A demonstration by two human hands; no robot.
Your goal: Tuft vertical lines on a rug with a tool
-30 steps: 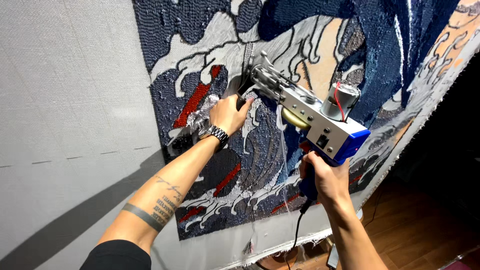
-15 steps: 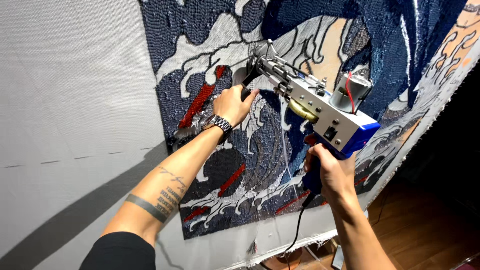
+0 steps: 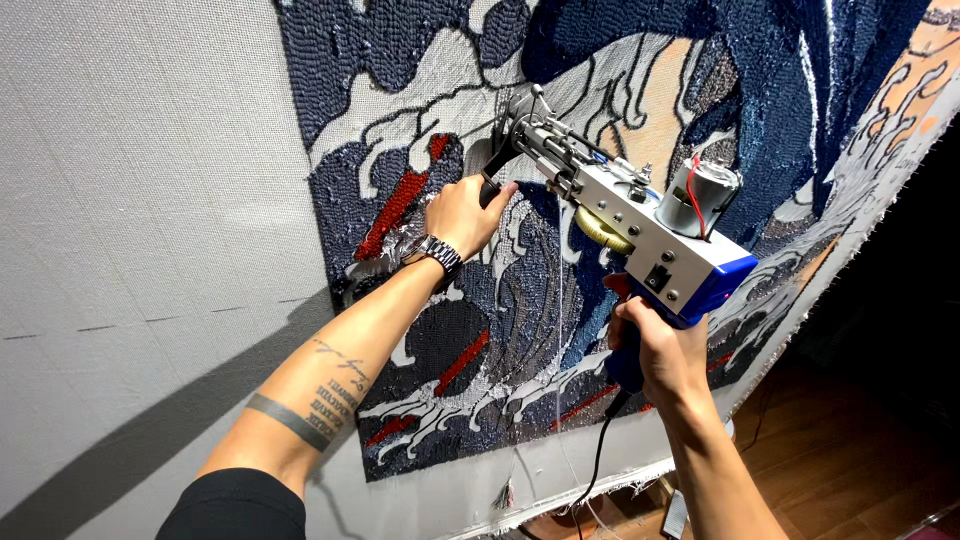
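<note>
Both hands on a tufting gun (image 3: 630, 215), silver metal body with blue rear housing, held up against a stretched grey backing cloth (image 3: 150, 200). Left hand (image 3: 462, 215) wraps the black front handle (image 3: 492, 172) near the gun's nose, fingers curled shut around it, thumb on top; a metal wristwatch (image 3: 436, 252) sits on that wrist, tattoo band and lettering further down the forearm. Right hand (image 3: 662, 350) grips the blue pistol grip under the rear housing, fingers closed tight on it; index finger looks to be at the trigger but the housing hides it, cannot tell for sure. Gun tilts up and to the left, its needle end touching the cloth in a grey-white patch of the tufted design (image 3: 560, 120). Small cylindrical motor (image 3: 700, 195) with a red wire stands on top of the body, brass-coloured gear on the side just below. Black power cord (image 3: 598, 465) hangs from the grip bottom toward the floor. The design covers the cloth's centre and right: dark blue, white, grey wave shapes, red streaks, a peach area up top. Bare cloth to the left with a faint dashed line. Wooden floor (image 3: 840, 470) at lower right, dark.
</note>
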